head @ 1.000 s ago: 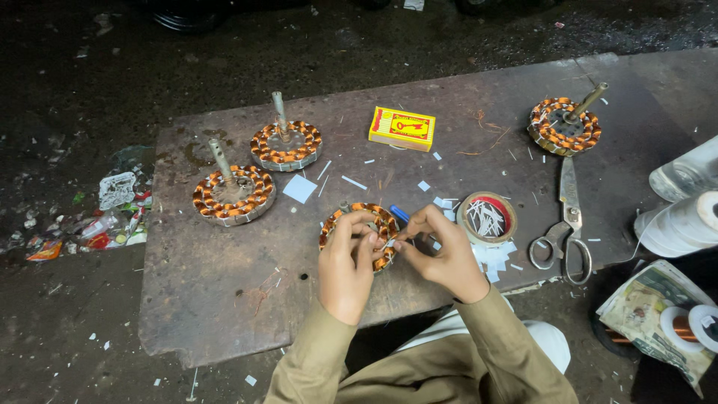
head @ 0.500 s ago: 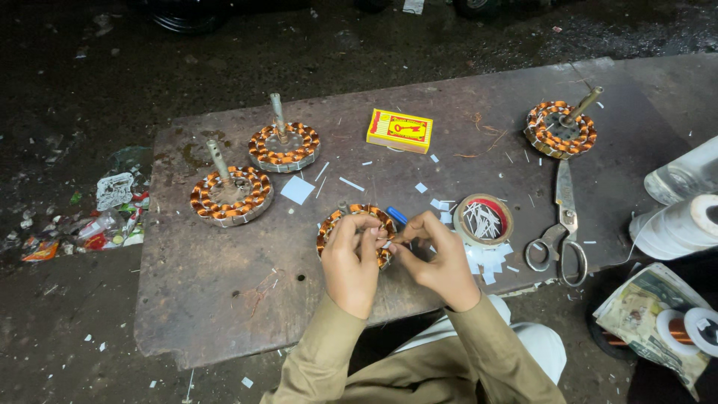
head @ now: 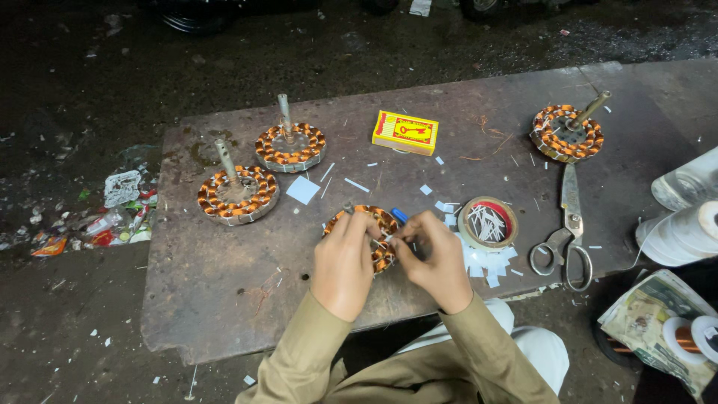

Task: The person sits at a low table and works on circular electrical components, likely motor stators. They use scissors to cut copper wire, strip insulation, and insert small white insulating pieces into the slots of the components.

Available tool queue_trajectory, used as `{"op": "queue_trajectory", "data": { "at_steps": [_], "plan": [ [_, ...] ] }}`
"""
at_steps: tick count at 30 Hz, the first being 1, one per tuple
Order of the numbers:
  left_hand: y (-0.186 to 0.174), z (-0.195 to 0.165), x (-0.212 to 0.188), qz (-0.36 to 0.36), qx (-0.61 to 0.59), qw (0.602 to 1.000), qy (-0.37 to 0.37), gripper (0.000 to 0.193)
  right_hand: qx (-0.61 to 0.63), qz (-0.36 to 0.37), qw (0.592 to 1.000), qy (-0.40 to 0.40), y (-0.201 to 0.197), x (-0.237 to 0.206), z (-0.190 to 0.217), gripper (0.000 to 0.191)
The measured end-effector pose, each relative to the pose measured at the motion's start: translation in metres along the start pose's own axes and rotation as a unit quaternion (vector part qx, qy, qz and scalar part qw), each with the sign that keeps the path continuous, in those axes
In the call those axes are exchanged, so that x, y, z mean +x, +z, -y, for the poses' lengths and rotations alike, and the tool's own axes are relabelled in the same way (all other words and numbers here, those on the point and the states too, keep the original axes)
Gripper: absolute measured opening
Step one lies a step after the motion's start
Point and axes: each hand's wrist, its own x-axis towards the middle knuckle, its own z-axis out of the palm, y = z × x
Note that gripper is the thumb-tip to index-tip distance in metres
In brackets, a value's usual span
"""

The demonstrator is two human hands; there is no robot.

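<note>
1. While both hands work at the near edge of the stone slab (head: 224,299), the left hand (head: 345,258) curls over a copper-wound stator (head: 366,224), fingers closed on its rim, apparently to steady it. The right hand (head: 434,258) pinches at the winding from the other side; what's between its fingertips is too small to tell.
2. That stator lies flat at the slab's front-middle, partly hidden by the hands. A blue bit (head: 399,215) pokes out just beside it.
3. Just right: 1 small round tin (head: 488,223) full of white slips, w/ cut white scraps around it, so within easy reach.
4. Further right: 1 pair of scissors (head: 568,224), lying flat, handles toward the person.
5. Mid-left: 2 more stators (head: 238,194) (head: 291,144), each w/ a shaft standing up.
6. Far: 1 yellow matchbox (head: 404,132); 1 stator (head: 568,132) at far right, shaft tilted. Stators total: 4.
7. Off the slab, right: white thread rolls (head: 684,232) and copper wire spools (head: 692,333) on newspaper.
</note>
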Motion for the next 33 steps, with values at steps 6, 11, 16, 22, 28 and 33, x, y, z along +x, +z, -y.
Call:
{"op": "queue_trajectory", "data": {
  "at_steps": [6,11,16,22,28,33],
  "plan": [
    [-0.008,0.006,-0.009,0.02,-0.048,0.999,-0.001,0.016,-0.009,-0.056,0.998,0.027,-0.002,0.001,-0.004,0.027],
    [-0.004,0.011,-0.005,0.031,-0.112,0.992,-0.041,0.012,0.037,-0.001,0.999,0.014,-0.014,-0.007,0.005,0.026],
    [-0.003,0.012,-0.007,0.038,-0.13,0.99,-0.041,0.013,0.007,0.034,0.999,-0.021,-0.011,-0.004,0.013,0.023],
    [-0.001,0.013,-0.003,0.026,-0.154,0.987,-0.028,0.012,-0.07,0.069,0.991,-0.088,-0.009,0.007,0.018,0.023],
    [0.005,0.012,0.002,0.024,-0.14,0.99,0.0,0.013,-0.092,0.08,0.986,-0.117,-0.005,0.012,0.018,0.026],
    [0.002,0.01,-0.005,0.024,-0.153,0.988,-0.009,0.013,-0.061,0.064,0.992,-0.092,0.0,0.005,0.01,0.024]
  ]
}}
